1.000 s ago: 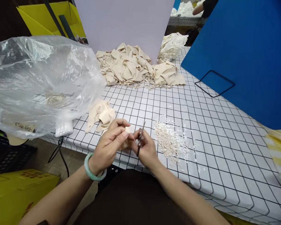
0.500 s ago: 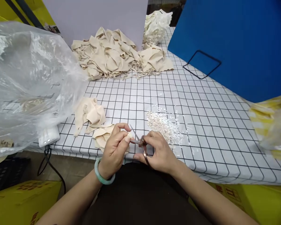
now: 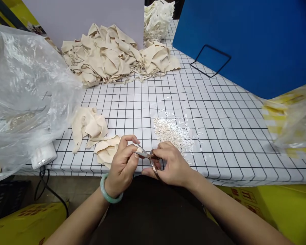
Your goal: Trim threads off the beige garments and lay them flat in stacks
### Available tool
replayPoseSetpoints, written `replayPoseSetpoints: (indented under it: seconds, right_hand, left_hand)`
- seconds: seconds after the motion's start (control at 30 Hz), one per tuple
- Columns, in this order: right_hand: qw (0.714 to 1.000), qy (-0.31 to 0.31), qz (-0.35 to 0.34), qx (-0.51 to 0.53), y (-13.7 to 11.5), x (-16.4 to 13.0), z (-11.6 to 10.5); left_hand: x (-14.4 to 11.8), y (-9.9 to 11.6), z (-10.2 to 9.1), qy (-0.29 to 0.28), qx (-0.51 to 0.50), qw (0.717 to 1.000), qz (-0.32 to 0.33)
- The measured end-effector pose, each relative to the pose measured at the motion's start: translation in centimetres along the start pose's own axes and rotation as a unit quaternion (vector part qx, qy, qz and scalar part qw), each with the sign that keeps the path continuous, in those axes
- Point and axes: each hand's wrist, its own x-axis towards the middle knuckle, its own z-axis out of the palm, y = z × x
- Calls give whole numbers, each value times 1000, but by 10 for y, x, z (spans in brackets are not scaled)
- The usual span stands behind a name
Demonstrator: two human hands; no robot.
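The right hand (image 3: 175,166) grips a pair of scissors (image 3: 150,157) by the handles, the blades parted and pointing toward the left hand (image 3: 123,165), which pinches a small bit of cream cloth (image 3: 140,150) at the blades. Both hands are at the near edge of the checked surface (image 3: 219,119). A folded cream piece (image 3: 105,149) lies just beside the left hand, with a crumpled piece (image 3: 93,125) farther left. Pale snippets (image 3: 172,132) are scattered just beyond the right hand. Farther back, a large beige fabric heap (image 3: 109,59) rests before a lavender panel (image 3: 91,13).
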Motion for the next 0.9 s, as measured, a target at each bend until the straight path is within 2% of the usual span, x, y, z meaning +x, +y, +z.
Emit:
replayPoseSetpoints:
  seconds: [0.37, 0.5, 0.73, 0.9]
  right_hand:
    - [1000, 23, -2, 8, 3, -3, 1]
    - [999, 48, 15, -1, 10, -10, -2]
    - [990, 112, 84, -3, 26, -30, -8]
    - [971, 143, 191, 14, 33, -34, -19]
  left_hand:
    - [0, 0, 5, -13, -4, 1000, 24]
    - [7, -1, 12, -35, 10, 999, 30]
    - [29, -7, 35, -99, 0, 994, 48]
    - [34, -13, 47, -102, -11, 994, 21]
